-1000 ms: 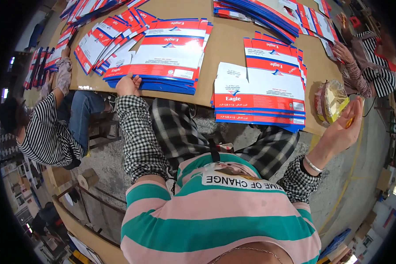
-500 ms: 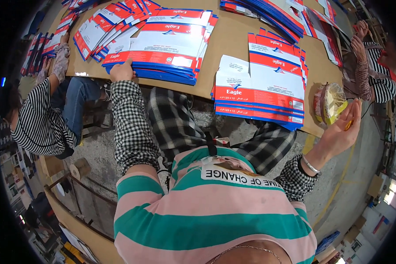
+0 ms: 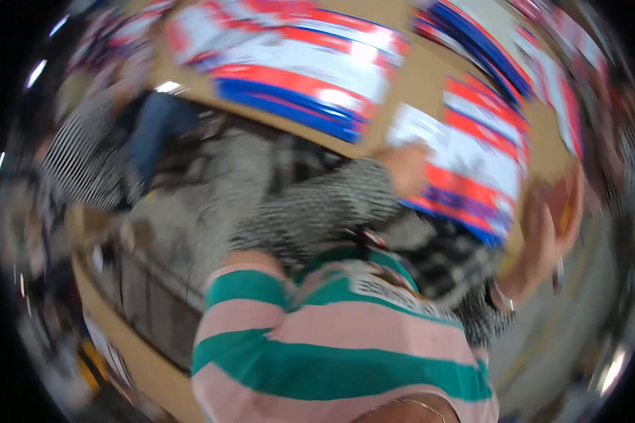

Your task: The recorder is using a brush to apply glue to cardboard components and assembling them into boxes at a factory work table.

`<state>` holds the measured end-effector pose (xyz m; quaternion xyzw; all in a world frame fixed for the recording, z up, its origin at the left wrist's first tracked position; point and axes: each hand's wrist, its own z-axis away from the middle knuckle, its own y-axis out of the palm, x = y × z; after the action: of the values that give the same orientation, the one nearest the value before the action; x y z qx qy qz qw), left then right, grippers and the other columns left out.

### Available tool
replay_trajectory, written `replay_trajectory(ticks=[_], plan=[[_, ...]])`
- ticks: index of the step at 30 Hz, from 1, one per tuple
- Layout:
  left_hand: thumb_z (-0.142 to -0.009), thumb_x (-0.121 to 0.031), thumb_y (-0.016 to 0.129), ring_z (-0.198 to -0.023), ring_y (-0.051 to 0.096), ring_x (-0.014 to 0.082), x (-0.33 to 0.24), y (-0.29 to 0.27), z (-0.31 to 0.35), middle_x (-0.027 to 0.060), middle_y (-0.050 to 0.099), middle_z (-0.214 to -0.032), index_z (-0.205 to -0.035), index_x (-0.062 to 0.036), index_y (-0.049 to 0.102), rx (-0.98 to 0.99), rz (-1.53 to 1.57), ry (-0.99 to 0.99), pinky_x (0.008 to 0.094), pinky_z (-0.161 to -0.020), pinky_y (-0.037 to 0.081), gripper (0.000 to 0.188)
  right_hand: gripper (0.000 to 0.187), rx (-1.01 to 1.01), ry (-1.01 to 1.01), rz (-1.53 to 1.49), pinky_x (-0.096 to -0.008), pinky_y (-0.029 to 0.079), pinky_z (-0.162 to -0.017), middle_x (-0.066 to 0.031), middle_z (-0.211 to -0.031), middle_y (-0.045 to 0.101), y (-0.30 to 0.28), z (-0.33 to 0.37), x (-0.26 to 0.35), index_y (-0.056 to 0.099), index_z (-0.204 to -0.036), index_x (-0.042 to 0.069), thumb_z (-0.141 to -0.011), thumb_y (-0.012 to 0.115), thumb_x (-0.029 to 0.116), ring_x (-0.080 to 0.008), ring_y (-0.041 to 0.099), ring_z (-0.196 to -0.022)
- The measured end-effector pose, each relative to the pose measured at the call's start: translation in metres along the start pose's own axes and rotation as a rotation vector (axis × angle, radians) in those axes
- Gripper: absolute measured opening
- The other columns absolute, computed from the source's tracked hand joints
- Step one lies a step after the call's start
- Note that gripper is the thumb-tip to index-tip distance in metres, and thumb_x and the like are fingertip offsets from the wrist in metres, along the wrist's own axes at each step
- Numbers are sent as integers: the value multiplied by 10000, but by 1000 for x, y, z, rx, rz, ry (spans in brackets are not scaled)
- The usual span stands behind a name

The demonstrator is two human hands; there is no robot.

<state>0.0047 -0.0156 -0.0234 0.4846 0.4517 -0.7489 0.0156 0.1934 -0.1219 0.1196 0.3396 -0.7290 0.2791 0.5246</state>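
Note:
Flat printed carton blanks in red, white and blue lie in two stacks on the brown table. My left hand (image 3: 406, 169) is at the near left corner of the right stack (image 3: 476, 151); motion blur hides how its fingers sit. By the table edge, right of that stack, my right hand (image 3: 547, 229) is raised with its fingers curled upward. A small orange-yellow thing (image 3: 565, 213) shows between its thumb and fingers, too smeared to name. The left stack (image 3: 310, 77) has no hand of mine on it.
More carton blanks (image 3: 476, 46) are piled at the table's far side. A person in a striped top (image 3: 85, 158) sits at the left, with another person (image 3: 631, 151) at the far right. A bench (image 3: 130, 352) with a metal frame stands lower left.
My left hand has left the left stack and crossed rightward to the right stack. The view has shifted and blurred. The clear-wrapped yellow bundle by my right hand no longer shows plainly.

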Motion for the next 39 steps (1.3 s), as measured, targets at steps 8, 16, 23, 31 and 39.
replay_trajectory(ticks=[8, 16, 23, 31, 39], plan=[[-431, -417, 821, -1114, 461, 354, -10, 32, -83, 244, 369, -1257, -1145, 47, 468, 284, -220, 9, 440, -913, 425, 922, 425, 177, -59, 75, -354, 272, -1050, -189, -1290, 432, 12, -27, -53, 379, -1258, -91, -955, 344, 204, -264, 432, -1188], [-399, -368, 839, -1095, 454, 360, -2, 40, -75, 275, 278, -1283, -1125, 69, 466, 127, -213, -197, 424, -860, 454, 925, 429, 304, -39, -43, -371, 339, -978, -224, -1179, 475, -35, -137, -173, 428, -1188, -97, -944, 363, 250, -303, 478, -1115], [-454, -369, 819, -1037, 498, 322, -4, 33, -62, 224, 357, -1208, -1100, 52, 478, -49, -189, -88, 396, -830, 465, 843, 416, 271, -112, -7, -390, 415, -893, -260, -1050, 528, 60, -83, -68, 475, -1110, -102, -924, 395, 262, -337, 535, -1024], [-502, -189, 716, -905, 562, 344, 0, 31, -51, 285, 395, -1138, -1045, 60, 454, -84, -129, -109, 397, -815, 460, 652, 412, 133, -146, -19, -413, 502, -797, -301, -903, 588, 73, -61, -39, 529, -1021, -107, -901, 432, 275, -375, 601, -921], [-541, -169, 725, -1070, 471, 403, 4, 36, -64, 276, 341, -1230, -1139, 48, 420, 26, 29, -164, 491, -929, 373, 706, 391, -288, -9, -76, -392, 462, -772, -226, -976, 573, 15, -56, -22, 515, -1036, -91, -904, 434, 268, -309, 576, -856]])
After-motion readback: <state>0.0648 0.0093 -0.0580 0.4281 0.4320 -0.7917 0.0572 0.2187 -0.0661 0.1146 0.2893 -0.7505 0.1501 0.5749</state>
